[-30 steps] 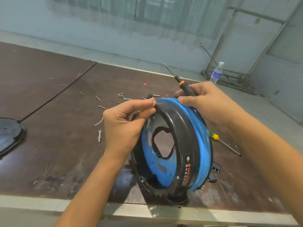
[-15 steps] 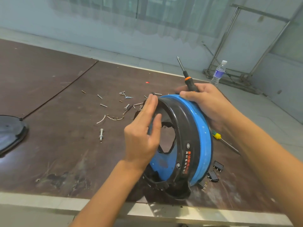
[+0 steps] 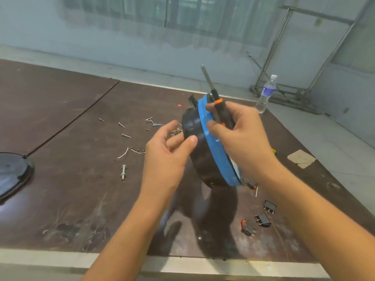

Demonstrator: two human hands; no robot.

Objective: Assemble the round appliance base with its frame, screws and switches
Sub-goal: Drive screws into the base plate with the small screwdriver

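Round base (image 3: 199, 153), black wall with blue ring (image 3: 215, 148), held on edge in the air above the table (image 3: 77, 189); right hand (image 3: 243, 134) pinches the blue ring between thumb and forefinger, screwdriver (image 3: 215, 98) held in the same hand, shaft up; left hand (image 3: 166, 159) loosely spread, thumb tip on the black wall; switches (image 3: 263, 219) lie near the right forearm; screws (image 3: 125, 135) scattered to the left.

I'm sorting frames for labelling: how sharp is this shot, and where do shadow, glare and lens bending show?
Head view: the screwdriver shaft and round base are smeared by motion, the screws on the table look crisp; a soft shadow lies on the table under the base; pale glare sits on the black lid at left; the rack poles bow slightly from the wide lens.
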